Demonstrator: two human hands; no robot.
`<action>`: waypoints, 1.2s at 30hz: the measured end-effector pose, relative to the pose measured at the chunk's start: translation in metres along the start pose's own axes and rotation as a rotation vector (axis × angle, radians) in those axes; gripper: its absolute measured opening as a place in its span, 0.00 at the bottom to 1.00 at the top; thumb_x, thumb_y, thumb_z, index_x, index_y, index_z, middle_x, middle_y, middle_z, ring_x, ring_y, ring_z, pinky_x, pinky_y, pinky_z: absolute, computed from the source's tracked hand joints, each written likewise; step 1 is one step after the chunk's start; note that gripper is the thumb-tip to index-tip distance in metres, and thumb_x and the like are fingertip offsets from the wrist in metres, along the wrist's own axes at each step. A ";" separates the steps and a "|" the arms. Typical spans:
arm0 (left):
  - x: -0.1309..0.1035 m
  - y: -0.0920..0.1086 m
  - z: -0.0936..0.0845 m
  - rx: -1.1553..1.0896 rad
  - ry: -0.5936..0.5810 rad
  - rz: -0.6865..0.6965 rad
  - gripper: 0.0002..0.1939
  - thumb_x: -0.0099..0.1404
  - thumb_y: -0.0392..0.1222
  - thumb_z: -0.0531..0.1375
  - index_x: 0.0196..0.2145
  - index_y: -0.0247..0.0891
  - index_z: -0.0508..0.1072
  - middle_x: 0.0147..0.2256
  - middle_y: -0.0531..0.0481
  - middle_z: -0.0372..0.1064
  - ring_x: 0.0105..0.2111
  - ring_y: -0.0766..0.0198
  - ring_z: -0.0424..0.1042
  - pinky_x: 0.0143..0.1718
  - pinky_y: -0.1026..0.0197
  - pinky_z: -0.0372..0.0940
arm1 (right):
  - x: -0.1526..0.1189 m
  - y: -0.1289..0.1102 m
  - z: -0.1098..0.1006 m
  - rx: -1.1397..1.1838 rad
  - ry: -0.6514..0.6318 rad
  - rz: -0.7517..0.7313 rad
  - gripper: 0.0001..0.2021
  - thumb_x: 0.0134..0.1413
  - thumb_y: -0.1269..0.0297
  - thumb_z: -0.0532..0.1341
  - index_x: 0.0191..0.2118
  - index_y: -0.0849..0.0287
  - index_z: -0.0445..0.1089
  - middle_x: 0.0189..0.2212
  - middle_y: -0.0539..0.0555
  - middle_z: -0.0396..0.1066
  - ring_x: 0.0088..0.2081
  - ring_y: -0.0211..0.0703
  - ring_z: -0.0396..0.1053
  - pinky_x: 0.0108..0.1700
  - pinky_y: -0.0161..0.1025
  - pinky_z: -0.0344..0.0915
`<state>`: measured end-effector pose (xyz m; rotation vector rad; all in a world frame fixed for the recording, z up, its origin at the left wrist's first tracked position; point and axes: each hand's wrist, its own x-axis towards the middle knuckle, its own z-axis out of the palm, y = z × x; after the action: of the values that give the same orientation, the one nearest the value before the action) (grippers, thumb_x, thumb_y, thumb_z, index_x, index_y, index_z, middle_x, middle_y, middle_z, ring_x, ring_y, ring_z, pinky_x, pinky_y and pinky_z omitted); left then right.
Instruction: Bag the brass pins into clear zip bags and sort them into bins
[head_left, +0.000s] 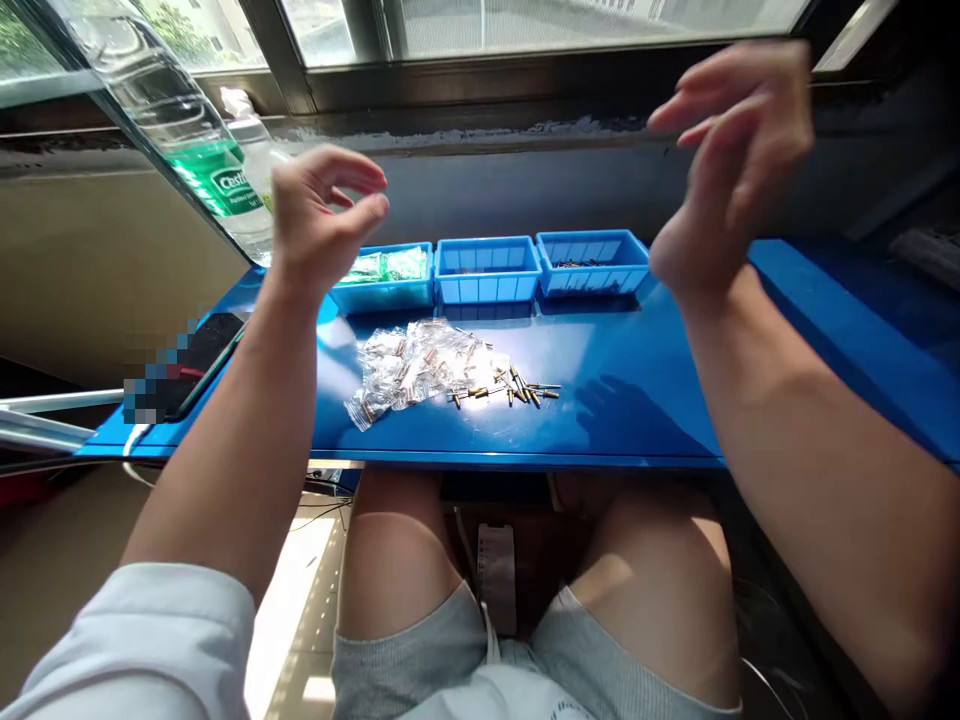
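My left hand (326, 205) is raised over the back left of the blue table, in front of the bottles. Its fingers are curled with a gap to the thumb, and nothing shows in it. Higher up on the right, slightly blurred, my right hand (739, 160) hangs in the air with fingers apart and holds nothing. On the table between them lie small clear plastic packets (420, 365) with little metal pieces inside. Beside these is a loose heap of small pin-like metal pieces (525, 387), brass-coloured and dark. Neither hand touches them.
Three blue bins stand along the back: the left bin (386, 295) holds green packets, the middle bin (487, 290) a little something unclear, the right bin (596, 282) small dark pieces. A large water bottle (214, 165) and a smaller clear bottle (251, 135) stand back left.
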<state>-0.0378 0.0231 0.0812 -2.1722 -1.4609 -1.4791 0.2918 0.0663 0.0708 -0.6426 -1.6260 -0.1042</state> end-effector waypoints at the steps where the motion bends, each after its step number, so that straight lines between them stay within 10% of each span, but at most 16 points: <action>1: -0.004 -0.008 0.010 0.024 -0.002 -0.047 0.15 0.57 0.43 0.61 0.38 0.29 0.77 0.36 0.50 0.78 0.37 0.69 0.76 0.36 0.68 0.66 | -0.010 0.004 0.006 -0.060 -0.003 -0.074 0.28 0.67 0.45 0.43 0.45 0.63 0.70 0.37 0.59 0.72 0.38 0.43 0.72 0.43 0.43 0.68; 9: -0.035 -0.038 0.031 0.314 -0.049 0.049 0.09 0.62 0.43 0.58 0.36 0.39 0.76 0.35 0.48 0.76 0.39 0.59 0.74 0.46 0.55 0.68 | -0.063 0.023 0.038 -0.325 -0.206 0.009 0.19 0.63 0.50 0.51 0.40 0.58 0.72 0.35 0.57 0.76 0.41 0.51 0.72 0.46 0.49 0.68; 20: -0.050 -0.020 0.037 0.310 -0.515 0.053 0.26 0.65 0.58 0.56 0.50 0.36 0.74 0.54 0.40 0.69 0.55 0.50 0.67 0.58 0.46 0.62 | -0.077 0.016 0.033 -0.383 -0.607 0.223 0.18 0.54 0.58 0.60 0.47 0.63 0.75 0.46 0.63 0.76 0.50 0.59 0.70 0.54 0.55 0.64; 36: -0.051 -0.021 0.038 0.332 -0.579 -0.020 0.30 0.65 0.57 0.56 0.57 0.34 0.69 0.60 0.37 0.61 0.60 0.48 0.61 0.63 0.46 0.56 | -0.074 0.013 0.033 -0.372 -0.621 0.266 0.17 0.53 0.60 0.60 0.47 0.62 0.75 0.46 0.62 0.75 0.51 0.59 0.69 0.55 0.55 0.63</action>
<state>-0.0319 0.0233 0.0145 -2.4679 -1.7298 -0.5530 0.2699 0.0662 -0.0084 -1.2638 -2.1157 -0.0087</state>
